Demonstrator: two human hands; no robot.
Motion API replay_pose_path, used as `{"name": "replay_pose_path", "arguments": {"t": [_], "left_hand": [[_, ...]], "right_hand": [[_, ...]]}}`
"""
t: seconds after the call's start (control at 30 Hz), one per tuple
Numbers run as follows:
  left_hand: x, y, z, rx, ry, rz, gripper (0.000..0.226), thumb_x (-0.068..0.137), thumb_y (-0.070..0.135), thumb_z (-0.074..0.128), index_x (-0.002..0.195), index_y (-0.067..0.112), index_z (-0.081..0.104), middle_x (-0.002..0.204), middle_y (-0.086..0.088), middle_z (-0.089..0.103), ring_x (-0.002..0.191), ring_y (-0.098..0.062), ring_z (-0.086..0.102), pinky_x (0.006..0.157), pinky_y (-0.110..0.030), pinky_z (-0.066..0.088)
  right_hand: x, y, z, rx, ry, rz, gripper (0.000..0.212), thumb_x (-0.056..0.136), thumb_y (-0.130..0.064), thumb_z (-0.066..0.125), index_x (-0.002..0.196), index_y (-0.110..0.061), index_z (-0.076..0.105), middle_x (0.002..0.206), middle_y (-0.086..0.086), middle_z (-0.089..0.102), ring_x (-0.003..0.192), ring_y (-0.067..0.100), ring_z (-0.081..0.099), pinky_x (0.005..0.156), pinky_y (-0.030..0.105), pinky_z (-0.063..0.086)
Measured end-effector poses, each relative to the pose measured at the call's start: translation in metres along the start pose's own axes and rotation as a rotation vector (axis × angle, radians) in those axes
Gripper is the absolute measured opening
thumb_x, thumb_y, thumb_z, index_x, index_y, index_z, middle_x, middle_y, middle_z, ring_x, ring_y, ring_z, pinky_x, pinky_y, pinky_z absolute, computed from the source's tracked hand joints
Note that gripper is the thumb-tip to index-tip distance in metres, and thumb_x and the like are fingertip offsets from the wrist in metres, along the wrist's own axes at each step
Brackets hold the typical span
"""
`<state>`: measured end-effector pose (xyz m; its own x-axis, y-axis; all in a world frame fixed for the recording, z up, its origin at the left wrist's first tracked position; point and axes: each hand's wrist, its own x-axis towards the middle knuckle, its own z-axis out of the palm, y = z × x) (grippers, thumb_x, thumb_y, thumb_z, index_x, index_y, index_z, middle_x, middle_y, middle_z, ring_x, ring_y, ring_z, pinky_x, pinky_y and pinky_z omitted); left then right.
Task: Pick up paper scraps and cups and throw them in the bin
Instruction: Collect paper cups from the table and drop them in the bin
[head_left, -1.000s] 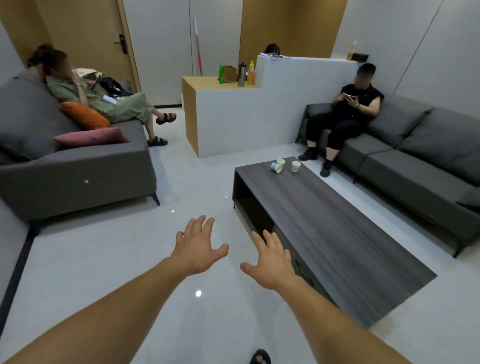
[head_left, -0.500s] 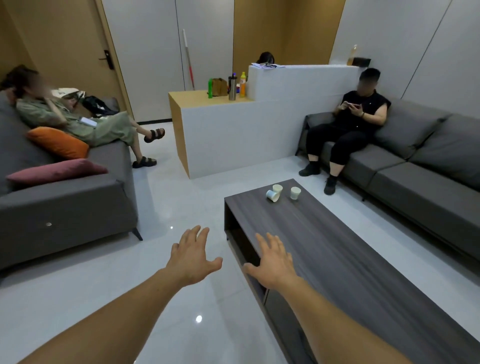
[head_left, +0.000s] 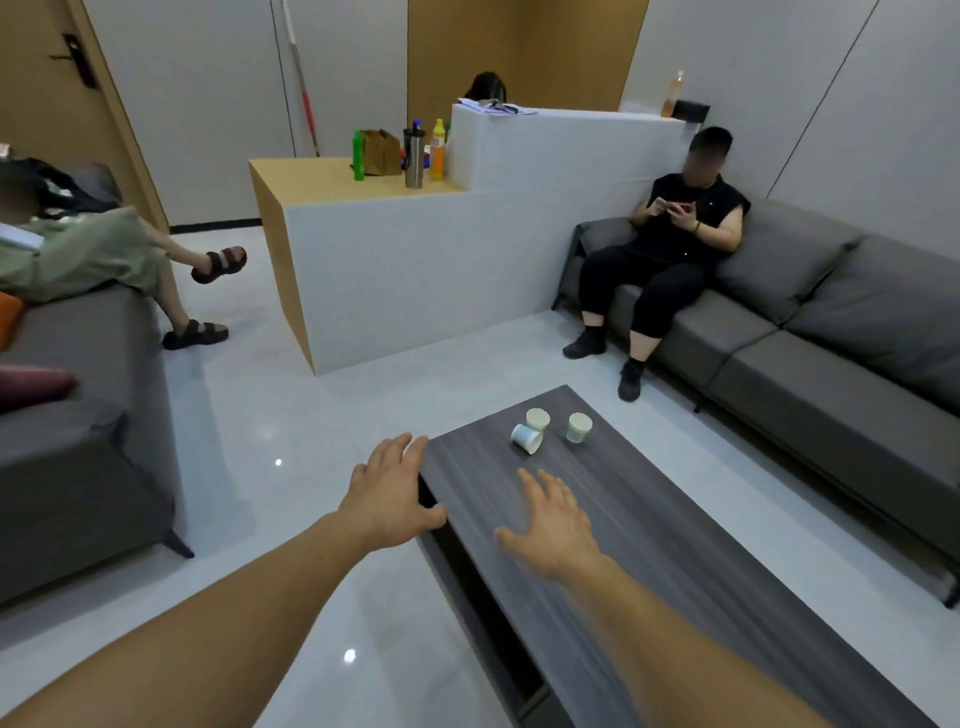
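Observation:
Three white paper cups sit at the far end of a dark wooden coffee table (head_left: 701, 561). One cup (head_left: 527, 437) lies on its side, a second cup (head_left: 538, 419) stands just behind it, and a third cup (head_left: 578, 427) stands a little to the right. My left hand (head_left: 392, 491) hovers open over the table's left edge, fingers spread. My right hand (head_left: 556, 519) is open above the tabletop, a short way in front of the cups. Both hands hold nothing. No bin and no paper scraps are in view.
A grey sofa (head_left: 831, 332) runs along the right with a seated person (head_left: 670, 249) on it. Another grey sofa (head_left: 78, 441) at the left holds a second seated person (head_left: 93, 249). A white and wood counter (head_left: 426, 260) with bottles stands beyond the table.
I have come closer to the table and the cups. Both hands have moved forward, from over the floor to over the table's near left part.

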<state>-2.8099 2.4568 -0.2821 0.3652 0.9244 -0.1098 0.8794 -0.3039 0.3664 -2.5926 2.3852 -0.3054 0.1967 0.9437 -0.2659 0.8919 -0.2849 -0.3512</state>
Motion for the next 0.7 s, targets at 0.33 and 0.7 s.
{"name": "replay_pose_path", "arguments": {"t": [0.33, 0.7], "left_hand": [[0.195, 0.004, 0.005, 0.075, -0.134, 0.094, 0.095, 0.076, 0.053, 0.061, 0.151, 0.022, 0.012, 0.158, -0.002, 0.013, 0.146, -0.022, 0.008, 0.114, -0.042, 0.019], [0.424, 0.022, 0.092, 0.152, -0.364, 0.2, 0.096, 0.077, 0.053, 0.061, 0.152, 0.021, 0.01, 0.157, -0.003, 0.015, 0.145, -0.021, 0.01, 0.115, -0.042, 0.019]], "right_hand": [[0.182, 0.032, -0.005, 0.079, -0.081, 0.151, 0.093, 0.085, -0.059, 0.056, 0.156, -0.03, 0.003, 0.163, 0.002, 0.004, 0.15, 0.024, 0.004, 0.117, 0.049, 0.021], [0.408, 0.128, 0.025, 0.254, -0.121, 0.327, 0.093, 0.084, -0.048, 0.065, 0.155, -0.021, 0.011, 0.154, 0.01, 0.027, 0.141, 0.029, 0.027, 0.112, 0.042, 0.031]]}}
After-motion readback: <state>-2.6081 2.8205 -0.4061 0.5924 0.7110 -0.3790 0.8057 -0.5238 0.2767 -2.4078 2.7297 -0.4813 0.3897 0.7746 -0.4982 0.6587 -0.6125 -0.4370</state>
